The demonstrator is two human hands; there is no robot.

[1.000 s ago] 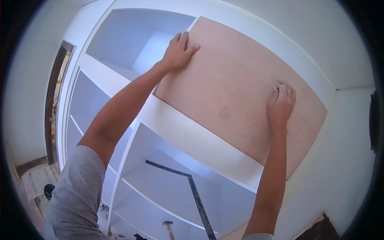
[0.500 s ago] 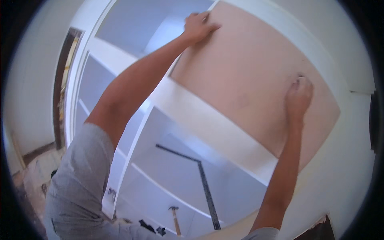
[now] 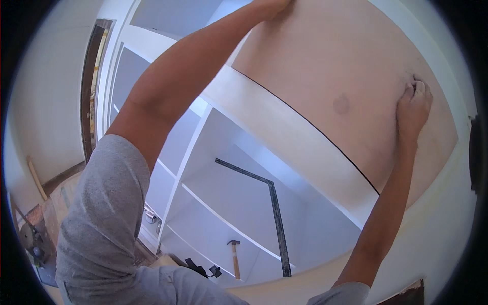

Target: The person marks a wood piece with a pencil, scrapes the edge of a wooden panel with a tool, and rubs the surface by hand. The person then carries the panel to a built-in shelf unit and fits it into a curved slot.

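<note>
A large pinkish-tan panel (image 3: 315, 81) covers an upper opening of the white cabinet (image 3: 290, 137). My left hand (image 3: 274, 6) is at the panel's upper left side, partly cut off by the top of the picture, its fingers hidden. On the panel's right part, my right hand (image 3: 414, 109) has its fingers curled in against a dark, smudged spot. Whatever they grip there is too small to make out. A thin dark gap runs along the panel's lower edge, and a round darker stain marks its middle.
Below, a dark carpenter's square (image 3: 277, 218) and a claw hammer (image 3: 235, 259) rest in the white shelving. Black items (image 3: 201, 268) lie near my sleeve. A narrow dark-framed opening (image 3: 91, 86) stands at left; a white wall (image 3: 437, 229) borders the right.
The view has shifted, so panel and hands sit higher and the left fingers have left the picture. The dark gap under the panel shows more plainly. The right hand stays at the same dark spot.
</note>
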